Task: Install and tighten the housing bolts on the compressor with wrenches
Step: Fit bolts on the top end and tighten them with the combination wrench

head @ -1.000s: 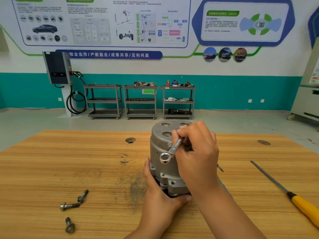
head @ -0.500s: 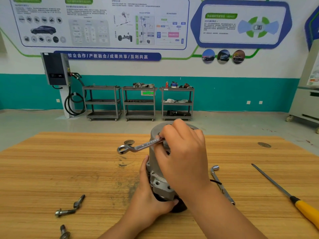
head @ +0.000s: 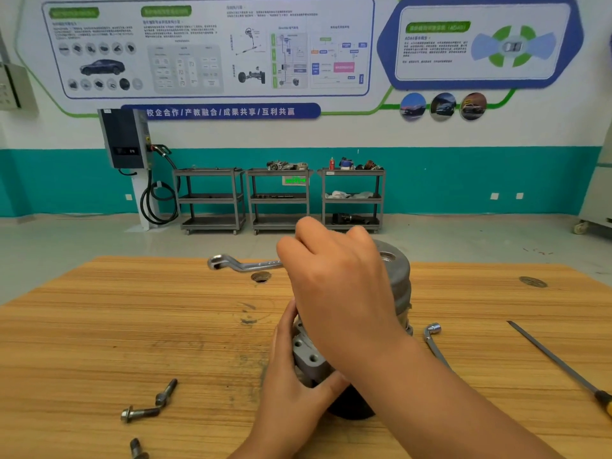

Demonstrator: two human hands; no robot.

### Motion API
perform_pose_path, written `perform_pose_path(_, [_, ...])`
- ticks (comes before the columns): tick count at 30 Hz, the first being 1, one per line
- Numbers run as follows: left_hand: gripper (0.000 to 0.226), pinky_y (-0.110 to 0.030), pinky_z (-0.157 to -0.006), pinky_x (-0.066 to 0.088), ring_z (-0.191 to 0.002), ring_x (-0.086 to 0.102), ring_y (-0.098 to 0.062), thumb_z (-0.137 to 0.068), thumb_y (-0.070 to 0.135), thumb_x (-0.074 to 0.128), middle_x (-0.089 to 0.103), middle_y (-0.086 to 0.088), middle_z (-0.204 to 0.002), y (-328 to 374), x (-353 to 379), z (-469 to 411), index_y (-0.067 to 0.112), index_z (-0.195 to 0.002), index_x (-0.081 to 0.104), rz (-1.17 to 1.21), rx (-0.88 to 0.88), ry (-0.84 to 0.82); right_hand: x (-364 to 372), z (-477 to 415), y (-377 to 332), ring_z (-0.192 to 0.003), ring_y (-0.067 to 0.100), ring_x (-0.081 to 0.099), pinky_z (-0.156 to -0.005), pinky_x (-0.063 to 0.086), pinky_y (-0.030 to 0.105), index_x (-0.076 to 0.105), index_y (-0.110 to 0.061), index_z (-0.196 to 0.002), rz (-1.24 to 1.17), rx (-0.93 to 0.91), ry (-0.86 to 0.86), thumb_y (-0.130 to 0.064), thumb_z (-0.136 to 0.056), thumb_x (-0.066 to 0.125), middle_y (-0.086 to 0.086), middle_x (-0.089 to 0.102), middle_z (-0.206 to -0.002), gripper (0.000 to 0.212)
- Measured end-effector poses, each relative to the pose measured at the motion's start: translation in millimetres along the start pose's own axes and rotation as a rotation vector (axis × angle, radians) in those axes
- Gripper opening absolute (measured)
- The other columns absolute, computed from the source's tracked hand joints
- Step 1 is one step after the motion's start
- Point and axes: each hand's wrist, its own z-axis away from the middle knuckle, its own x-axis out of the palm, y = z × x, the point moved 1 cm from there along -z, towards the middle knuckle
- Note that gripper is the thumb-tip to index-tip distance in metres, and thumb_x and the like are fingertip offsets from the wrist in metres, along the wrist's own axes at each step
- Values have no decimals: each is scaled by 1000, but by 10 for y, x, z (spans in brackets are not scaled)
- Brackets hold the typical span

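Head: hands (head: 341, 293) around wrench (head: 245, 265), compressor (head: 395, 273)

Single view only: a head-worn wide-angle camera, positioned at the near edge of the wooden bench (head: 116, 326). It faces forward and slightly downward. The compressor (head: 397, 279) sits close, low of centre. The postered wall (head: 212, 48) and three shelf carts (head: 280, 197) stand well behind it. Straight lines bow toward the frame edges.

A white wall (head: 331, 134) carries large printed posters (head: 205, 48) above a teal band (head: 463, 180), and a pale grey floor (head: 82, 236) runs below it. Three metal shelf carts (head: 212, 197) stand against the wall beside a dark charging unit (head: 124, 139) with a looped black cable (head: 144, 205). A wooden table (head: 132, 326) fills the foreground.
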Motion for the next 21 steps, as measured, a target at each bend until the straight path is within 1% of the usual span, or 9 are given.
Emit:
perform_pose_path(3, [99, -2, -77, 41, -107, 48, 18, -42, 76, 79, 55, 18, -119, -23, 12, -13, 49, -131, 41, -81, 44, 2, -10, -60, -66, -51, 18, 19, -57, 19, 28, 36, -16, -62, -46, -37, 54, 5, -71, 30, 0, 25, -68, 24])
perform_pose_path(5, [68, 9, -71, 32, -97, 40, 35, -62, 35, 86, 57, 17, -103, -35, 62, -27, 31, -122, 54, -185, 113, 15, 12, -95, -154, -51, 17, 19, -58, 17, 28, 46, -13, -61, -71, -77, 101, 6, -74, 35, 0, 25, -70, 26])
perform_pose_path(6, [63, 11, -69, 29, -93, 36, 39, -66, 25, 85, 56, 23, -100, -6, 77, -23, 31, -120, 54, -201, 120, 21, 28, -123, -180, -51, 16, 20, -58, 17, 27, 50, -12, -62, -94, -85, 112, 6, -76, 37, 0, 26, -70, 26])
perform_pose_path(7, [69, 11, -70, 29, -93, 33, 41, -64, 32, 86, 51, 32, -107, 35, 89, -16, 35, -122, 49, -199, 125, 20, 39, -153, -173, -51, 15, 23, -59, 17, 27, 53, -10, -64, -131, -76, 114, 7, -78, 40, 0, 30, -68, 26])
perform_pose_path(9, [101, 4, -75, 36, -101, 28, 39, -46, 74, 78, 27, 53, -119, 128, 60, 12, 50, -133, 34, -201, 113, 26, 39, -182, -53, -55, 15, 38, -61, 24, 25, 62, -5, -73, -258, -14, 115, 4, -84, 56, 2, 48, -68, 15])
perform_pose_path(11, [119, -4, -78, 39, -109, 26, 34, -33, 90, 66, 12, 54, -122, 193, 13, 30, 66, -136, 10, -178, 67, -9, -22, -169, 117, -68, 17, 55, -65, 44, 31, 66, -4, -86, -513, 148, 161, -6, -86, 63, 4, 61, -78, 5])
perform_pose_path(15, [122, -3, -85, 31, -119, 15, 29, -38, 85, 69, 0, 47, -128, 223, 28, 91, 77, -126, -15, -230, 120, -47, -163, -62, 568, -63, 6, 57, -64, 51, 19, 59, -16, -91, -1149, 671, 329, -11, -98, 44, -6, 67, -76, 17])
perform_pose_path(19, [121, -11, -98, 25, -128, 22, 3, -42, 79, 66, -5, 42, -129, 204, 71, 99, 74, -125, -22, -273, 160, -40, -179, 145, 1026, -51, 11, 53, -56, 48, 19, 45, -11, -87, -1470, 887, 416, -7, -101, 34, 1, 67, -66, 18])
perform_pose_path(21, [124, -12, -100, 24, -129, 23, -1, -42, 78, 66, -7, 42, -129, 182, 80, 95, 67, -130, -20, -267, 160, -38, -92, 283, 1089, -49, 11, 53, -54, 48, 19, 42, -11, -85, -1537, 997, 413, -9, -101, 33, 2, 66, -64, 19])
